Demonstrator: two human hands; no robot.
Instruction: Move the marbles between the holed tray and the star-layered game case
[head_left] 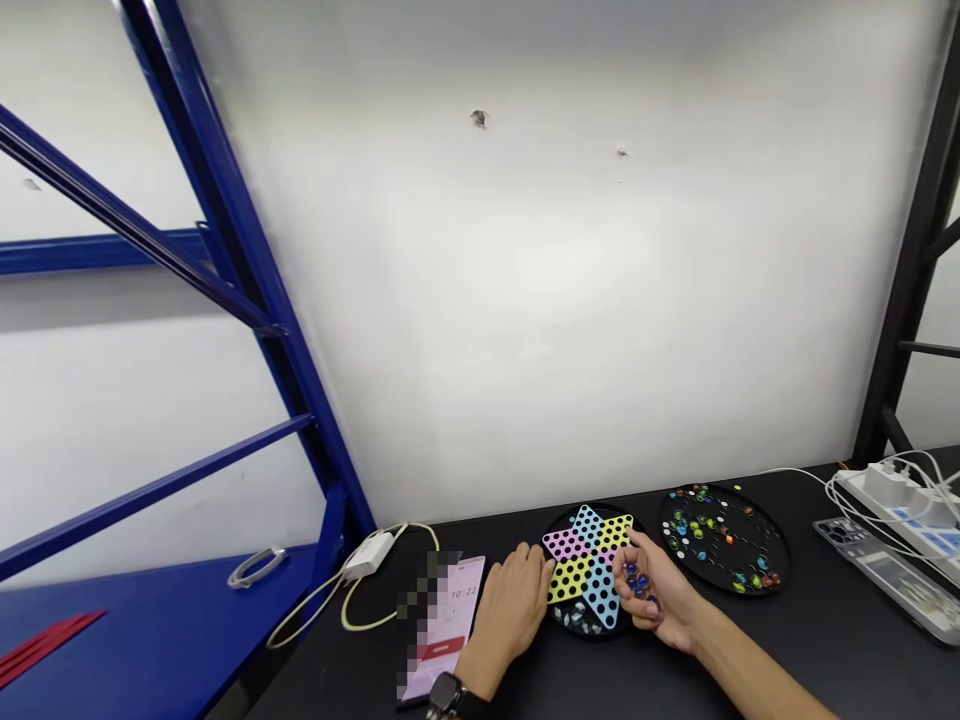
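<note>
A star-shaped Chinese checkers board [576, 577] in pink, yellow and blue, dotted with dark holes, lies on a round black tray [559, 627]. Several clear or white marbles [579, 616] show under its near edge. My left hand [517, 600], with a watch at the wrist, rests palm down at the board's left edge, its fingers stretched out and holding nothing. At the right side of the board, my right hand [664, 590] is turned partly palm up. Several dark blue marbles [638, 582] sit within its curled fingers, and the index fingertip reaches the yellow point.
To the right, a second round black tray [787, 560] holds several coloured marbles. A phone [450, 640] lies left of my left hand, near a white adapter [369, 553] with its cable. A power strip [911, 510] and a clear case [892, 580] are far right. A blue rack frame [262, 290] stands left.
</note>
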